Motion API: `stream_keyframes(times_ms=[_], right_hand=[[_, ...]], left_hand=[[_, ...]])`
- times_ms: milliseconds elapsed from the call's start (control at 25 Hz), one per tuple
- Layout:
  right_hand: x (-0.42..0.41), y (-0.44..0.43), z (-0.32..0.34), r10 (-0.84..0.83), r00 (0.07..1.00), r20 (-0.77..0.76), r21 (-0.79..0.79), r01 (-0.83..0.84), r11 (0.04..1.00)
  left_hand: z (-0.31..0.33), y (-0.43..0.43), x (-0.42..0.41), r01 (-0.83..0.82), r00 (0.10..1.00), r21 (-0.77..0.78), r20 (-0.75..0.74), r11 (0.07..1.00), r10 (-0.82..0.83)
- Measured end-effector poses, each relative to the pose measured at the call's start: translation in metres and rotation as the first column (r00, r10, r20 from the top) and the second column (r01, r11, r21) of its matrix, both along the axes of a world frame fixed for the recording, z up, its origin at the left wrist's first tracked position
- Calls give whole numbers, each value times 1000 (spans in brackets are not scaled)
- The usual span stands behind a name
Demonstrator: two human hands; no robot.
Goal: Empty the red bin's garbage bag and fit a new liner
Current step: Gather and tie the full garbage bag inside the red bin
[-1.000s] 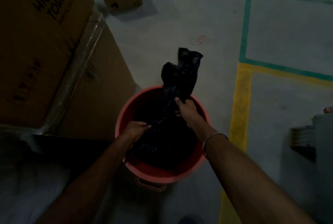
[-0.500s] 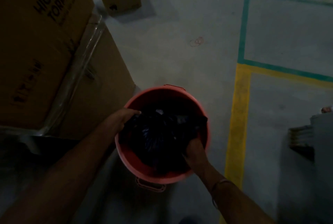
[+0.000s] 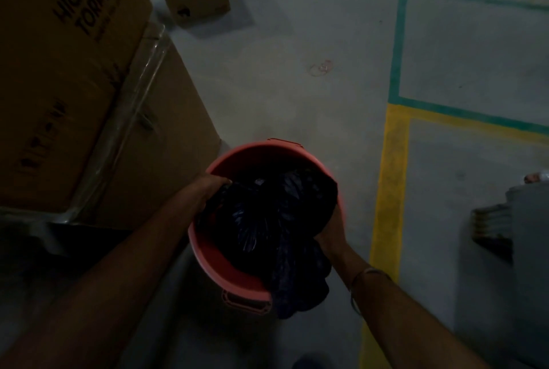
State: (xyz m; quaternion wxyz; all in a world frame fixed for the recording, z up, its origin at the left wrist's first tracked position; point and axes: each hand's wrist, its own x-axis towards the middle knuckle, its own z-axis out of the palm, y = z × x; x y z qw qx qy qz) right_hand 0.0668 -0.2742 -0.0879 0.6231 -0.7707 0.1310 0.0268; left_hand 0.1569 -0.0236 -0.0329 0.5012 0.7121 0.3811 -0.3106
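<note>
Head view shows your red bin (image 3: 208,253) on the grey floor (image 3: 297,95) beside stacked cardboard boxes (image 3: 68,77). Inside it sits the black liner (image 3: 261,220), one flap draped over the near-right rim. Your left hand (image 3: 212,186) and right hand (image 3: 332,230) each close on its edge.

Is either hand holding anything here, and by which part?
Both hold the black liner in the red bin: the left hand pinches its edge at the left rim, the right hand its edge folded over the right rim.
</note>
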Motion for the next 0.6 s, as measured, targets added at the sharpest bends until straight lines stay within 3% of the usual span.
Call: stream_keyframes(times_ms=[80, 160, 200, 240, 280, 320, 360, 440, 480, 560, 600], right_hand=[[7, -4, -1, -52, 985, -162, -81, 39, 996], [8, -16, 2, 36, 988, -148, -248, -72, 966], [9, -22, 4, 101, 989, -105, -400, -135, 906], [12, -29, 5, 166, 984, -57, -595, -168, 786], [17, -35, 5, 212, 977, -20, -754, -154, 639], [25, -38, 6, 188, 982, 30, -828, -81, 555], [34, -39, 10, 100, 989, 111, -815, 33, 578], [54, -34, 22, -118, 967, 227, -554, 228, 801], [65, -27, 29, -121, 962, 244, -434, 220, 874], [80, -14, 39, 189, 951, 243, -457, -59, 887], [85, -8, 39, 424, 890, 170, -554, -270, 788]], left_hand=[[0, 2, -2, -12, 1000, 40, 25, 999, 11], [0, 3, -4, -16, 999, 79, 32, 997, 14], [-1, 4, -5, -14, 999, 89, 34, 996, 11], [0, 5, -6, -12, 999, 91, 36, 996, 9], [2, 5, -5, -8, 999, 94, 37, 996, 4], [3, 7, -5, -7, 999, 103, 44, 995, 2], [4, 7, -5, -12, 998, 112, 59, 994, 5], [4, 8, -4, -15, 997, 121, 79, 993, 6], [3, 8, -4, -12, 996, 125, 88, 992, 1], [2, 10, -3, -2, 994, 139, 106, 990, -13], [0, 11, -2, -5, 993, 144, 117, 990, -12]])
